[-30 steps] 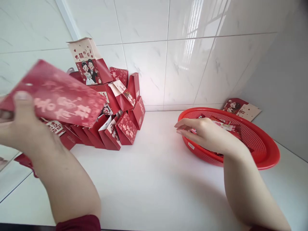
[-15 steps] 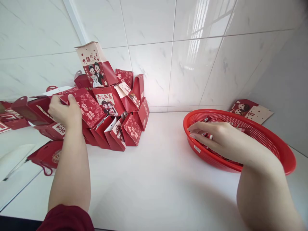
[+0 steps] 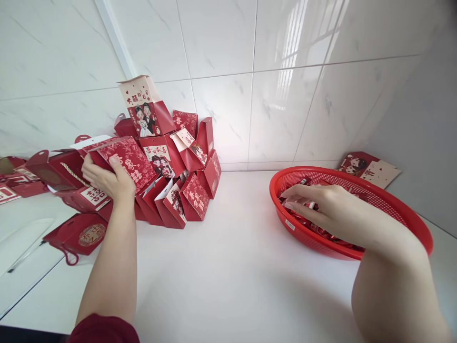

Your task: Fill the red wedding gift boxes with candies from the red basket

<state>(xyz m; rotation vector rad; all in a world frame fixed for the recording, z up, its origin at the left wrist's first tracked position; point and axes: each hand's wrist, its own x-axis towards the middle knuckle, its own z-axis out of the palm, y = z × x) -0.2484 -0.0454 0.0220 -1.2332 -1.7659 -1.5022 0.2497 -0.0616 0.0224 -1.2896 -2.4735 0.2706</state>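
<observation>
With thumb and fingers, my left hand [image 3: 109,180] grips a tilted red printed box [image 3: 131,161] at the front of the stacked red boxes [image 3: 195,196]. My right hand [image 3: 321,206] hangs loosely curled over small red packets [image 3: 303,223] in the red basket [image 3: 405,219], whether gripping any I cannot tell; the white tabletop [image 3: 228,286] lies beneath.

Seen through my remote feed, 大囍的日子 tops the tall cream-and-red box [image 3: 143,105]; I read 吾家有喜 on the pictured box [image 3: 171,155] below and 吾家有囍 on the patterned box [image 3: 194,197] at front. 家 and 囍 show on the held box [image 3: 137,162] in the left hand [image 3: 109,178]; 囍 marks a white label [image 3: 94,196]. The sticker [image 3: 290,225] on the red basket [image 3: 421,226] is too small to read.
</observation>
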